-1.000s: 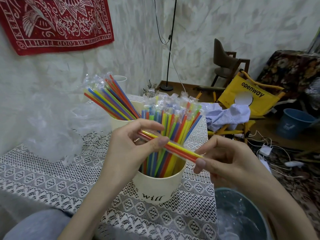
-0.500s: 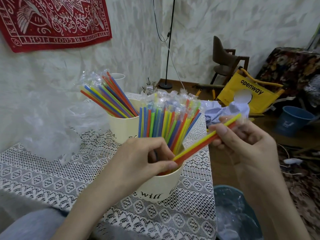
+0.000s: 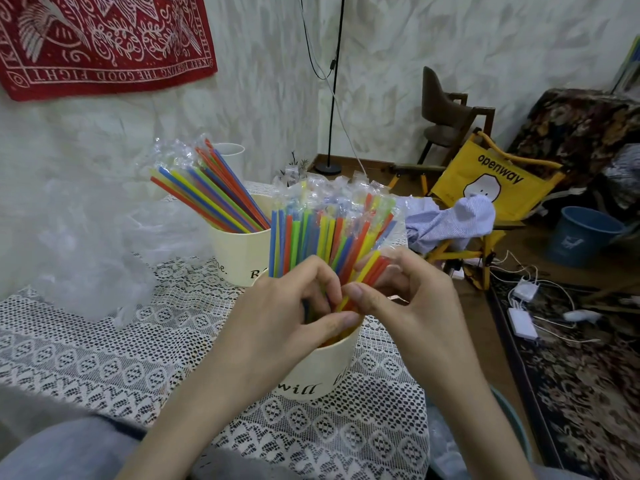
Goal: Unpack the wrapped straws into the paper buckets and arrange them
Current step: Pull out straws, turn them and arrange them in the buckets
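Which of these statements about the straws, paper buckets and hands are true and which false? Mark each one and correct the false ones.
1. Both hands hold a few straws over the near paper bucket. True: the left hand and right hand pinch the held straws.
2. The far paper bucket is empty. False: it holds leaning straws.
3. The buckets stand on a lace tablecloth. True.
4. The folding chair is blue. False: it is yellow.
5. The near bucket lies on its side. False: it stands upright.
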